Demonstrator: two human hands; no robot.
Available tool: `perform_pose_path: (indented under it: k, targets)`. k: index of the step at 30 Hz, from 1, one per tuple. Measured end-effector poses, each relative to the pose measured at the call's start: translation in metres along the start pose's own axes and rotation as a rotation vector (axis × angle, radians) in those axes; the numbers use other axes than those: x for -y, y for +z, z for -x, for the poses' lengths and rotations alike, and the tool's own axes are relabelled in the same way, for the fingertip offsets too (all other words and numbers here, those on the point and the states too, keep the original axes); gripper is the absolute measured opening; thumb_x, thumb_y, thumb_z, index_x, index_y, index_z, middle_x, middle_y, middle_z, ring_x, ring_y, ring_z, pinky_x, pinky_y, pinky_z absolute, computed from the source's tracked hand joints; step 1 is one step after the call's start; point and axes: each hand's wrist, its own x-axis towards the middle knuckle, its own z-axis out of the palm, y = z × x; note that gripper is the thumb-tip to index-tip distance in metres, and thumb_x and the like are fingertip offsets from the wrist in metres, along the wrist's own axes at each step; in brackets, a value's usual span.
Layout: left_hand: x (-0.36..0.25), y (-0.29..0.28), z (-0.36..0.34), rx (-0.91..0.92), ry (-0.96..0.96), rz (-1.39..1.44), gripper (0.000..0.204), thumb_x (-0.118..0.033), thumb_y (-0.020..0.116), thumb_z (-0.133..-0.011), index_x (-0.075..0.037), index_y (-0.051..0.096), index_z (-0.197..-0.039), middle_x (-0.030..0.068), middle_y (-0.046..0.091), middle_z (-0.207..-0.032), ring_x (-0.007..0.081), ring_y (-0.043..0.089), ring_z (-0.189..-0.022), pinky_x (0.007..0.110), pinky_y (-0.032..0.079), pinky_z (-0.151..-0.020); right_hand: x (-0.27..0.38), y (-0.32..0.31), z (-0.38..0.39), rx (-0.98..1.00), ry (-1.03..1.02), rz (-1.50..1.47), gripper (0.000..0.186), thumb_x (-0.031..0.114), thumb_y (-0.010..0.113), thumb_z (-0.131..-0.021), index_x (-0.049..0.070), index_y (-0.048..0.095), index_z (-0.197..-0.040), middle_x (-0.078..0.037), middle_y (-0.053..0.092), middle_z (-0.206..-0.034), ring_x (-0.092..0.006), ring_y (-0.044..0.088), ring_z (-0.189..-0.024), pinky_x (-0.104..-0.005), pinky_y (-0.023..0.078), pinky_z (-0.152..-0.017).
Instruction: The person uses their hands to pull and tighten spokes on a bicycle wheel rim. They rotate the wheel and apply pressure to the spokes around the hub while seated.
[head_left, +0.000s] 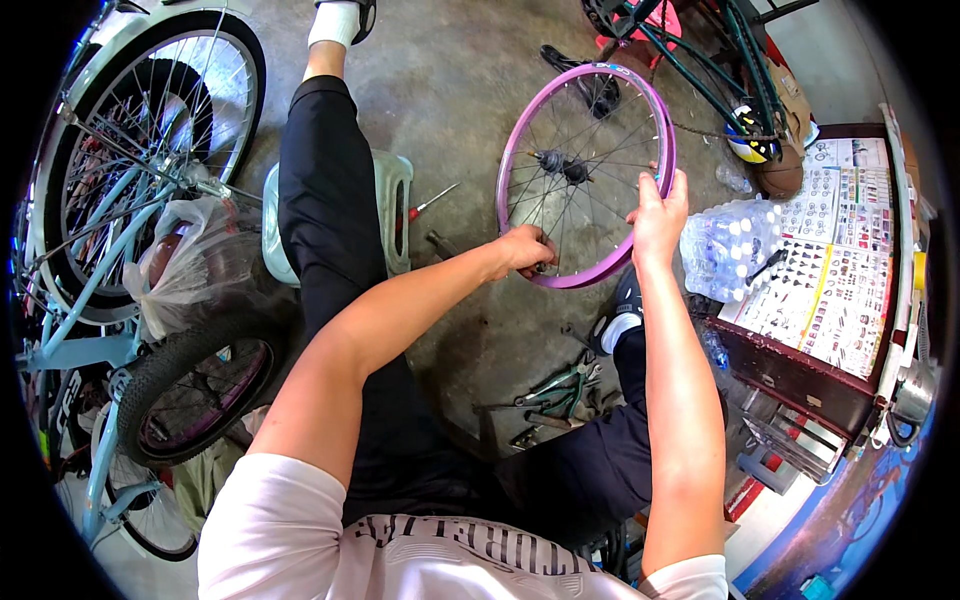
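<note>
A bare bicycle wheel with a magenta rim, thin spokes and a black hub is held up at the upper middle. My right hand grips its right side, thumb and fingers on the rim. My left hand is at the lower inside edge of the wheel with fingers curled among the spokes; whether they pinch a spoke or something smaller is hidden. On the floor left of the wheel lies a red-handled screwdriver.
Bikes and a loose tyre crowd the left. A translucent stool is by my leg. Pliers and tools lie below the wheel. At right are bottled water and a cabinet; a green bike frame stands behind.
</note>
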Motion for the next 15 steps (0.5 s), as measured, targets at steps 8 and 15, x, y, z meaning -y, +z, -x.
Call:
perform_pose_path:
  k: [8,15]
  targets:
    - [0.013,-0.009,0.007,-0.169,0.178,-0.374,0.032,-0.002,0.063,-0.087,0.001,0.069,-0.118,0.0105,0.076,-0.097,0.0177,0.072,-0.083,0.034,0.057,-0.071,-0.001,0.008,-0.008,0.079,-0.180,0.169,0.023,0.017,0.063,-0.098,0.006,0.060,-0.117,-0.001,0.054,-0.073,-0.0113,0.051,-0.049,-0.0303,0.043,-0.045]
    - [0.027,-0.001,0.015,-0.410,0.300,-0.672,0.026,-0.007,0.061,-0.089,-0.003,0.074,-0.111,0.0116,0.076,-0.093,0.0240,0.073,-0.084,0.037,0.059,-0.075,0.008,0.023,0.011,0.027,-0.074,0.113,0.026,0.019,0.065,-0.093,0.005,0.060,-0.114,-0.013,0.068,-0.086,-0.0249,0.067,-0.077,-0.0397,0.052,-0.075]
